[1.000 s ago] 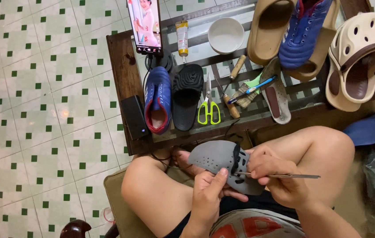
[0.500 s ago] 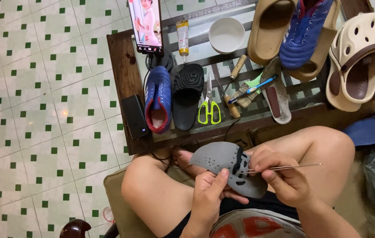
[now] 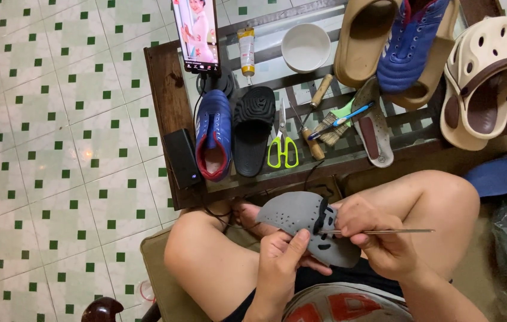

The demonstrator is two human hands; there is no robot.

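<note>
Seated person, bare knees apart, low glass-topped wooden table [image 3: 170, 89] just beyond the knees. A grey perforated foam clog [image 3: 307, 223] rests across the lap, between the thighs, toe end pointing left.

Left hand [image 3: 282, 262] grips the clog from the near side: thumb pressed on its upper face, fingers curled shut underneath. Right hand [image 3: 379, 238] sits at the clog's right end, fingers pinched closed around a thin metal awl [image 3: 379, 231]; the shaft lies level, its left tip at the black opening in the clog, the other end sticking out to the right past the knuckles.

On the table, left to right: black power bank [image 3: 181, 156], blue sports shoe with red lining [image 3: 213, 134], black ridged slide sandal [image 3: 253, 128], green-handled scissors [image 3: 282, 143], wooden-handled brushes [image 3: 325, 122], a loose insole [image 3: 376, 128]. Further off: propped phone with lit screen [image 3: 197, 33], glue tube [image 3: 246, 50], white bowl [image 3: 305, 46], tan slide [image 3: 364, 36] beside a blue boot [image 3: 411, 42], cream clog with brown strap [image 3: 483, 80] far right.
</note>
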